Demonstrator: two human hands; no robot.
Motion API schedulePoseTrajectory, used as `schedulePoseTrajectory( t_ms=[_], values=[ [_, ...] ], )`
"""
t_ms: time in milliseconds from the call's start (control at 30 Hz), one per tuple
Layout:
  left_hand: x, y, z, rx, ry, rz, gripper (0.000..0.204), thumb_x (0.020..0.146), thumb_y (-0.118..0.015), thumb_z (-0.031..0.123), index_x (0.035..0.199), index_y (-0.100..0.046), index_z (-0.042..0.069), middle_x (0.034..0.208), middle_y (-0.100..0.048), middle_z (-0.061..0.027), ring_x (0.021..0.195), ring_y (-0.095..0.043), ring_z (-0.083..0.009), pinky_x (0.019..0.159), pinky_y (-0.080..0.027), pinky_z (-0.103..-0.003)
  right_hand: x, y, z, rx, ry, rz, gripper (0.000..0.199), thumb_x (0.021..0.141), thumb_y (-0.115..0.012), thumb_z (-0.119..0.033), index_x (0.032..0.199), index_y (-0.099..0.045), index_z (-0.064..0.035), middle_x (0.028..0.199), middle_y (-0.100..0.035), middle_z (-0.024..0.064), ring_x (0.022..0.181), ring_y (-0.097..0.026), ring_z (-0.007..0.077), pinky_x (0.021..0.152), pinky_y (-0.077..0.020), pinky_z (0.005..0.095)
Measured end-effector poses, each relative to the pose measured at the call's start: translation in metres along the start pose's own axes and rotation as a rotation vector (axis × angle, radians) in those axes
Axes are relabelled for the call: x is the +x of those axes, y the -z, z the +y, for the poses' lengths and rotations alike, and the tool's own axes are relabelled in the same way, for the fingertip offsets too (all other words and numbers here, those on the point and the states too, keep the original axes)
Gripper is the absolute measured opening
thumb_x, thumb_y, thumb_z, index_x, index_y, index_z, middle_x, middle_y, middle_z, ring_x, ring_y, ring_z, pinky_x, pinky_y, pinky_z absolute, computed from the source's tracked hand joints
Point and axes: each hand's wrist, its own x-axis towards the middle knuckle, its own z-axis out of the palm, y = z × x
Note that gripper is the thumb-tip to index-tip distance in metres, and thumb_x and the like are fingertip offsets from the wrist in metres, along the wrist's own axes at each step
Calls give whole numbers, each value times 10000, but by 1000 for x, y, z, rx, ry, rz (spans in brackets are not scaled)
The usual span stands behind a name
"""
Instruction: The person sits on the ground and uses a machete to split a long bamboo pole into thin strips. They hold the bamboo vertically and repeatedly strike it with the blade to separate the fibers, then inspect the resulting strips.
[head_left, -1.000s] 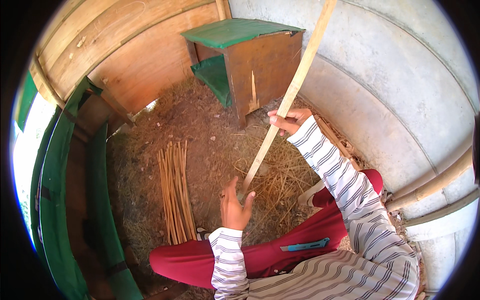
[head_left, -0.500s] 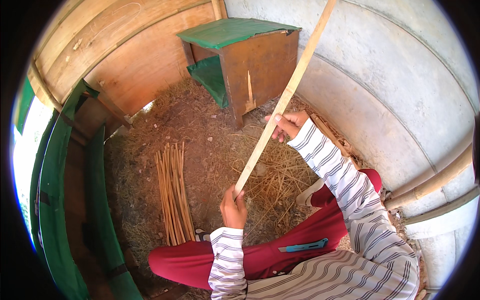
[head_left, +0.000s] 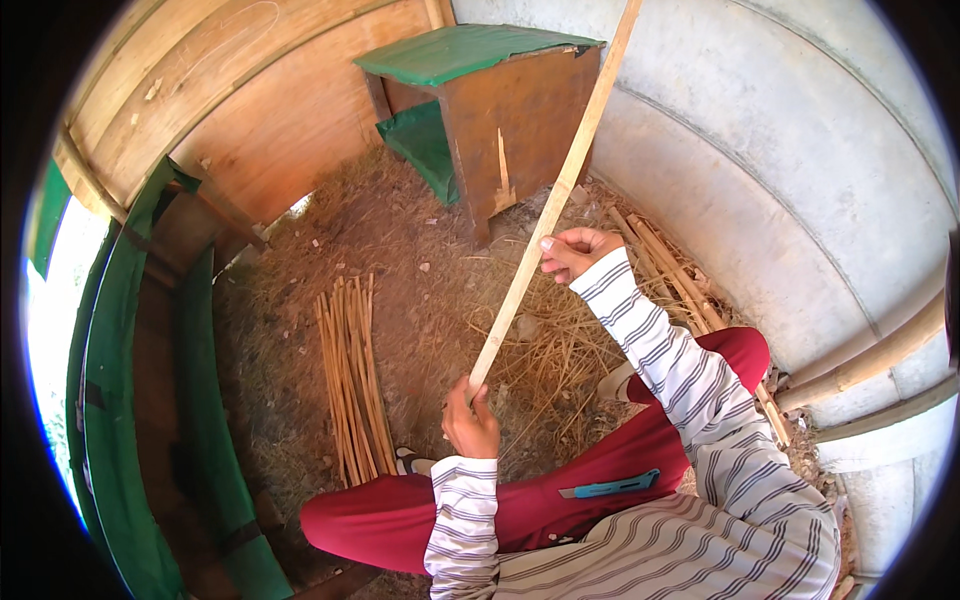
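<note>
A long pale bamboo strip (head_left: 560,185) slants from near my lap up past the top of the view. My left hand (head_left: 470,422) grips its lower end just above my red trousers. My right hand (head_left: 575,252) is closed around the strip higher up, in front of the wooden cabinet. Under the strip lies a heap of thin straw-like shavings (head_left: 560,360) on the dirt floor.
A neat bundle of cut bamboo sticks (head_left: 350,375) lies on the ground to my left. A brown cabinet with a green top (head_left: 480,95) stands at the back. More bamboo strips (head_left: 680,280) lie along the grey wall at right. A blue-handled knife (head_left: 612,487) rests on my lap.
My left hand was open below the strip and has closed on its lower end. The right hand has kept its grip and shifted only slightly.
</note>
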Motion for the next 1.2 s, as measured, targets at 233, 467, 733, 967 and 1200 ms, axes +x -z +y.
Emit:
schedulePoseTrajectory(
  t_ms=[233, 467, 733, 967, 1200],
  values=[
    [-7, -3, -4, -7, 35, 5, 253, 859, -674, 6, 1093, -596, -51, 924, -665, -246, 840, -663, -420, 720, -508, -448, -3, -2, -1, -3, -8, -40, 295, 872, -750, -228, 963, -672, 41, 836, -721, 122, 707, -707, 143, 583, -547, 244],
    [-12, -3, -1, -46, 77, -13, 252, 864, -673, 19, 1095, -598, -47, 909, -665, -246, 828, -669, -413, 718, -510, -447, -1, -4, 4, -17, 55, -82, 228, 922, -680, -187, 998, -666, 27, 823, -711, 100, 704, -697, 146, 585, -537, 241],
    [-15, 0, -6, -156, 188, -81, 233, 888, -657, 45, 1098, -605, -40, 910, -669, -242, 833, -676, -406, 731, -514, -421, 2, -5, 5, 99, 64, -108, 221, 966, -592, -108, 1092, -644, 67, 915, -718, 156, 762, -719, 208, 594, -572, 284],
    [-14, 2, -7, -222, 179, -121, 250, 915, -625, 52, 1144, -602, -47, 918, -675, -222, 832, -684, -356, 739, -518, -398, -6, -5, 5, 169, 173, -147, 233, 941, -633, -89, 1108, -657, 73, 964, -722, 167, 783, -728, 215, 598, -587, 282],
    [-17, 0, -11, -309, 198, -198, 265, 947, -591, 60, 1187, -592, -54, 947, -677, -200, 839, -683, -295, 738, -518, -372, -10, -6, -3, 86, 226, -163, 212, 913, -667, -51, 1097, -672, 54, 954, -724, 155, 789, -725, 194, 598, -584, 259]
  ],
)
